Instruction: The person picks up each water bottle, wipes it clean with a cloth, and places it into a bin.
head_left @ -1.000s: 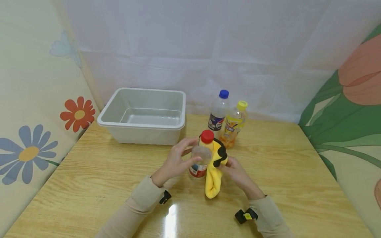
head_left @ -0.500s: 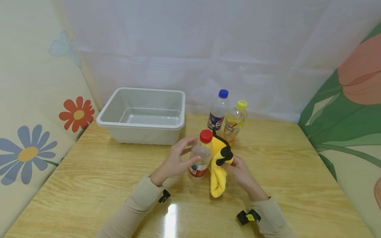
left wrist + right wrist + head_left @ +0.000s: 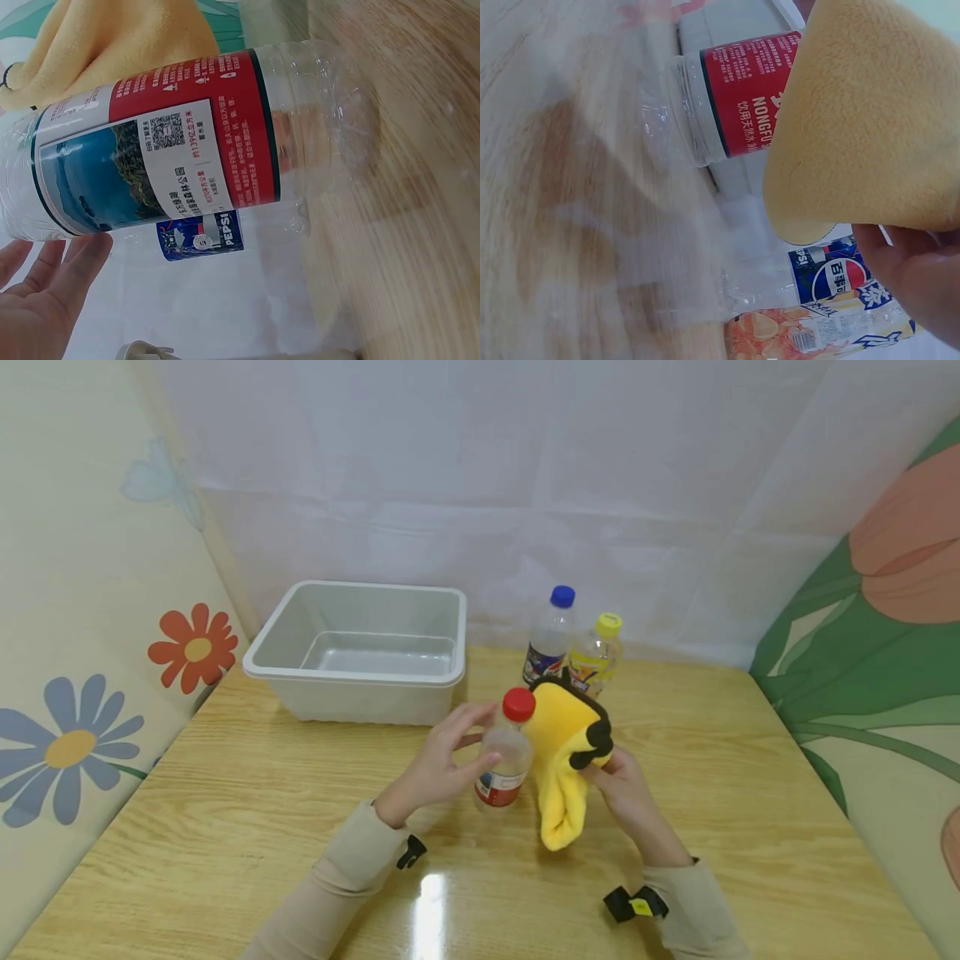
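Observation:
An upright clear plastic water bottle (image 3: 504, 783) with a red cap and red-and-white label stands on the wooden table. My left hand (image 3: 441, 768) holds it from the left, thumb in front and fingers round behind. In the left wrist view the fingertips (image 3: 90, 251) touch the bottle's side near the label's upper end. My right hand (image 3: 628, 793) pinches a yellow cloth (image 3: 564, 722) with black edging at its right side. The cloth hangs in folds just right of the bottle; in the right wrist view its plush face (image 3: 870, 120) covers the bottle's upper part.
Behind the cloth stand a blue-capped Pepsi bottle (image 3: 550, 639) and a yellow-capped bottle (image 3: 596, 658), their lower parts hidden by it. A grey plastic tub (image 3: 367, 697) sits at the back left. A white sheet (image 3: 637, 527) hangs behind the table.
My right hand has moved right, drawing the cloth away from the water bottle and spreading it wider. The left hand and the bottle have hardly moved.

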Motion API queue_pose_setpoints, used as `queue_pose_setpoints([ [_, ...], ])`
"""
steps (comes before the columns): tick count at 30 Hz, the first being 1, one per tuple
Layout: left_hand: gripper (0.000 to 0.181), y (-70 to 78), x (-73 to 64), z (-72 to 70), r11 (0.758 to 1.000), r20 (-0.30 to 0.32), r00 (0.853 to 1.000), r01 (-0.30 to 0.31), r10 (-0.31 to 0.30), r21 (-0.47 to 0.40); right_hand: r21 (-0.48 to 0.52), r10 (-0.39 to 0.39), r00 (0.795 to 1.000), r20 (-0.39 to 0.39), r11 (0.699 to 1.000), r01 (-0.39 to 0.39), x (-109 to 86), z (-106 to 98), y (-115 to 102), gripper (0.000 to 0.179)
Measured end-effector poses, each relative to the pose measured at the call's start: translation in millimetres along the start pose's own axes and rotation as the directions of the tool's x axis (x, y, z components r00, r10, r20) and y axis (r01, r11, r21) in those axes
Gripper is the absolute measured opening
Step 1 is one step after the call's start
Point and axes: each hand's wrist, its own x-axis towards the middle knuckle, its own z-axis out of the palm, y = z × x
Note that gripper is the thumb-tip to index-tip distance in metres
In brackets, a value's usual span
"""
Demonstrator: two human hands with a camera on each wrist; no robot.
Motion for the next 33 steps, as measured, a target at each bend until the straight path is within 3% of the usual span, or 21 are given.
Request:
queue_pose_setpoints([
  [4,0.054,0.6,-0.3,0.2,1.000,0.016,1.000,-0.007,0.007,-0.009,0.014,-0.028,1.000,0.004,1.000,0.028,0.3,-1,-2,0.041],
  [8,0.059,2.1,-0.5,2.2,0.999,0.019,0.999,0.029,-0.029,0.026,0.024,-0.063,0.998,0.009,0.998,0.063,0.8,-1,-4,0.040],
  [14,0.066,4.8,1.1,8.4,0.989,-0.079,0.992,0.103,-0.095,0.111,0.074,-0.124,0.992,0.031,0.990,0.122,1.3,0,-8,0.032],
  [20,0.063,5.1,3.3,13.5,0.982,-0.137,0.990,0.066,-0.041,0.178,0.081,-0.155,0.987,0.041,0.985,0.151,3.6,-1,-12,0.031],
  [23,0.060,6.1,2.9,14.1,0.984,-0.143,0.989,0.052,-0.027,0.173,0.073,-0.150,0.988,0.039,0.986,0.147,4.4,-1,-15,0.030],
  [33,0.056,5.9,1.4,13.6,0.989,-0.141,0.987,0.091,-0.074,0.117,0.063,-0.155,0.988,0.024,0.986,0.153,7.4,2,-23,0.031],
])
